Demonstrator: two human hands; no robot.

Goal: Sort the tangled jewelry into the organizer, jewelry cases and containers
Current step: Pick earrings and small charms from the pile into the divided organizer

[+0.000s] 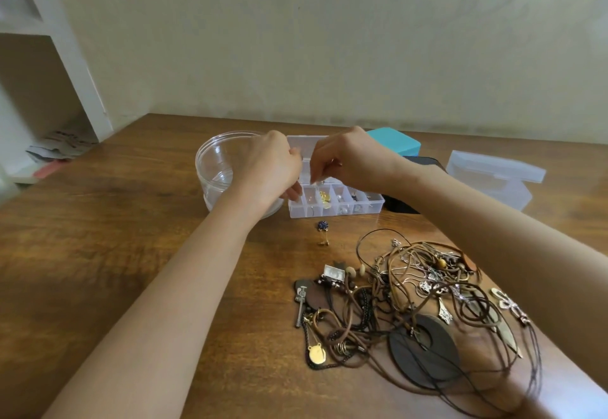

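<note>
One heap of tangled jewelry, made up of cords, chains and pendants, lay on the table on the person's side of the organizer and to its right, not yet sorted. A blue stud lay apart from the heap, just in front of the organizer. The organizer stood open, and several of its front compartments already held small gold and pale pieces. Both hands hovered directly over its rear compartments. The left hand and the right hand had their fingers curled and their tips drawn toward one another, as in a two-handed pinch. Whatever lay between the fingertips was too small to make out, so it could not be told whether either hand was clamped on a piece.

The step in hand was judged to be the freeing or fastening of a small item before release into a compartment. It would have been done well by keeping the hands low over the chosen cell, so that anything slipping would fall inside the organizer. The tips should part only once they were within the cell's walls.

A round clear container touched or nearly touched the organizer's left side, partly behind the left hand. A teal case lay behind the organizer's right end, with a dark case to the right and a clear lidded box further right.
</note>
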